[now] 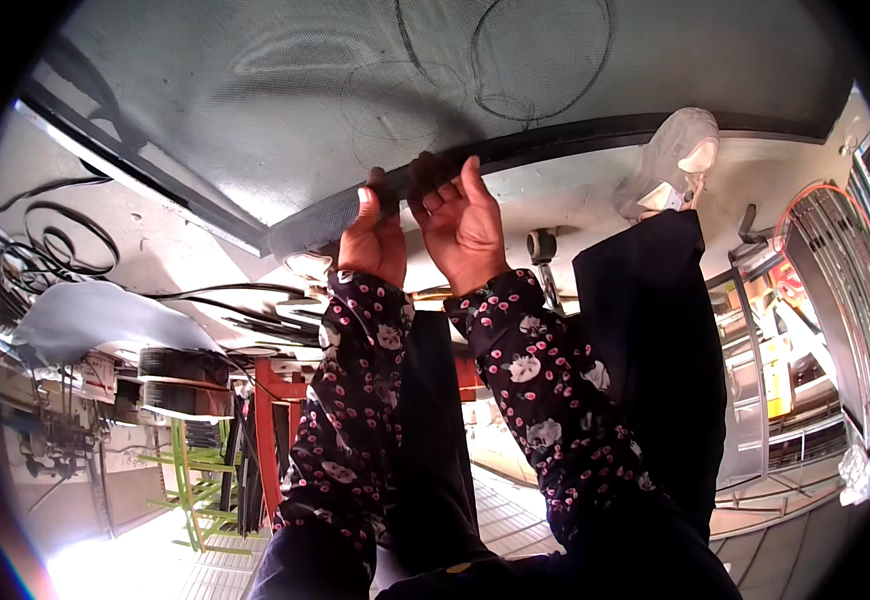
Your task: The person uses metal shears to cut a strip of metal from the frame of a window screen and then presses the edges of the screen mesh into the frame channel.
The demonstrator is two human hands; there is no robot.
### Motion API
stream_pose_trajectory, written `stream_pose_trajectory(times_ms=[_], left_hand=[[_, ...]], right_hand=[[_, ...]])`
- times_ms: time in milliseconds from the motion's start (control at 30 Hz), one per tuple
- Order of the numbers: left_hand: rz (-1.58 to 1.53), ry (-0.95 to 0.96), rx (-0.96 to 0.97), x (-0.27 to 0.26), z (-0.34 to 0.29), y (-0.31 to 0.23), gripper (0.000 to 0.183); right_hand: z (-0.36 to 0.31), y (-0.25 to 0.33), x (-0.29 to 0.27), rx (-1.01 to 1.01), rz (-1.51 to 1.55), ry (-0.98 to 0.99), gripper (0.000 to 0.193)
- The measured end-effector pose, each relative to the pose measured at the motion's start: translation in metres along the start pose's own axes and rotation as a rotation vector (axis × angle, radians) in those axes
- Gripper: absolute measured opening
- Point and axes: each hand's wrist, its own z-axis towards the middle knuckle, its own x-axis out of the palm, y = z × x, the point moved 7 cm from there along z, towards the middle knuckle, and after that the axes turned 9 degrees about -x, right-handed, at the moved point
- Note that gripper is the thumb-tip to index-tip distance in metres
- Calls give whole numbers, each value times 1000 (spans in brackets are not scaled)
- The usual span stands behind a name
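Note:
A large grey mesh screen (285, 110) with dark curved lines on it spreads across the top of the head view. A black strip (565, 135) runs along its near right side, and a frame bar (145, 180) borders the left. My left hand (375, 240) pinches the loose near edge of the mesh, thumb on top and fingers partly behind it. Close beside it, palm up, my right hand (463, 225) has its fingers curled under the mesh edge. Its thumb rests by the black strip. The fingertips look dim through the mesh.
A black-headed tool with a metal shaft (543, 250) lies near my right wrist. My grey-covered foot (683, 150) is by the screen's right. Loose black strips (70, 245), a grey-covered machine (120, 320), a red stand (270, 420) and a green rack (193, 480) are left; long metal bars (835, 270) stand right.

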Motion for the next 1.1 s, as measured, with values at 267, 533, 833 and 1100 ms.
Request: stream_pose_trajectory(times_ms=[267,533,833,1100], left_hand=[[219,196,-109,36,-6,23,62],[-177,59,-296,24,-12,30,46],[-131,267,-317,34,-39,25,26],[-22,18,-135,-25,9,7,40]], right_hand=[[-1,-5,21,-21,203,102,39],[-2,-14,10,-116,156,-160,23],[-31,-6,34,-170,120,15,28],[-5,13,1,-148,-83,-14,41]])
